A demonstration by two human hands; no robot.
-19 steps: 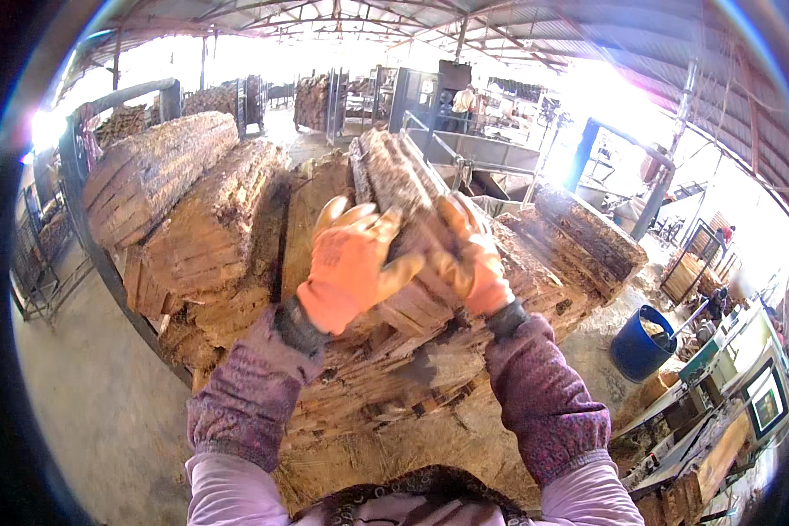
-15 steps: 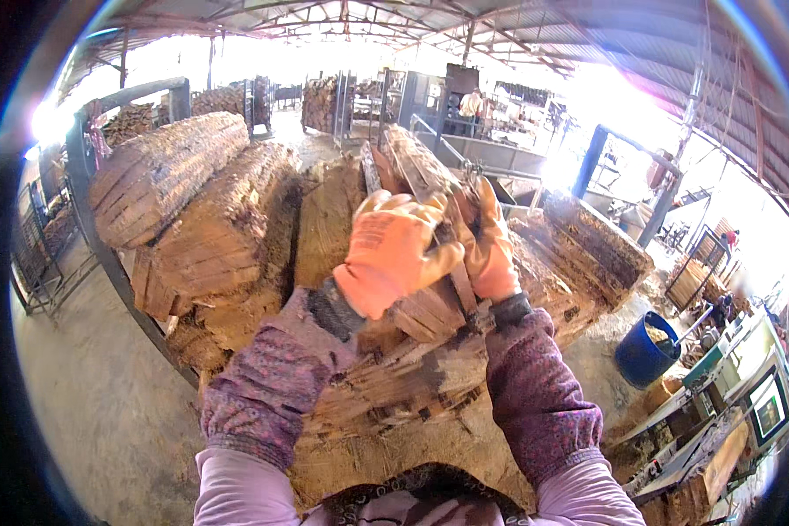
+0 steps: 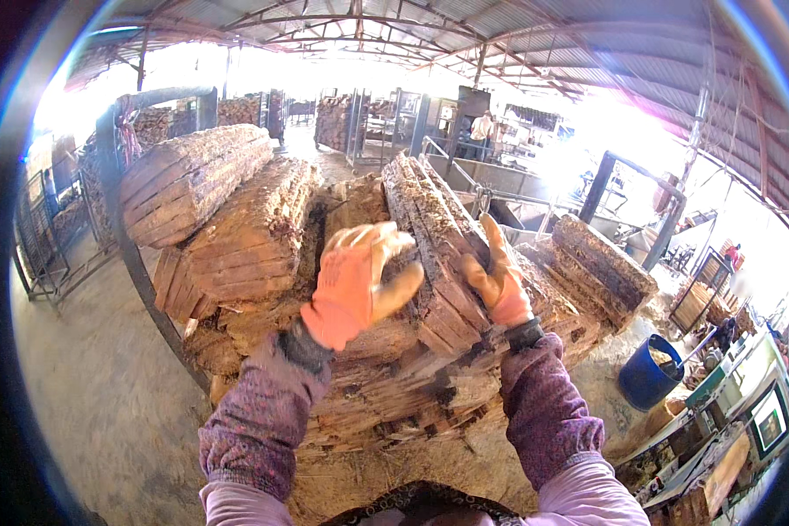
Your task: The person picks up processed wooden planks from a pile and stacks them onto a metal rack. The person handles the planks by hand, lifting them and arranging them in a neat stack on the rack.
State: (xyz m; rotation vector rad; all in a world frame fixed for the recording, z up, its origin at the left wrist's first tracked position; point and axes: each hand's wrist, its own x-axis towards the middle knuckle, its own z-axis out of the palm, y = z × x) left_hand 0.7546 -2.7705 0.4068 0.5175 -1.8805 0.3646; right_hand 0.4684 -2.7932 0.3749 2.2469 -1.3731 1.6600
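A long bundle of sawn wood (image 3: 440, 294) with rough bark edges lies on top of the woodpile, pointing away from me. On its left side is my left hand (image 3: 352, 285) in an orange and yellow glove, fingers curved and spread from the thumb. My right hand (image 3: 500, 285), gloved alike, is at the bundle's right side with fingers stretched and thumb apart. Neither hand wraps round the wood; whether the fingertips touch it I cannot tell. Two thick slabbed logs (image 3: 245, 254) rest to the left. Another bark-edged bundle (image 3: 600, 263) lies to the right.
A dark metal frame (image 3: 131, 263) bounds the pile on the left, and a post frame (image 3: 600, 184) stands at the right. A blue drum (image 3: 647, 373) is on the floor to the right, near a machine with a screen (image 3: 769, 421). Farther off, a person (image 3: 481, 129) stands near machinery.
My hands have moved apart, the left one going left and nearer. The middle bundle now shows whole between them. My view has shifted slightly.
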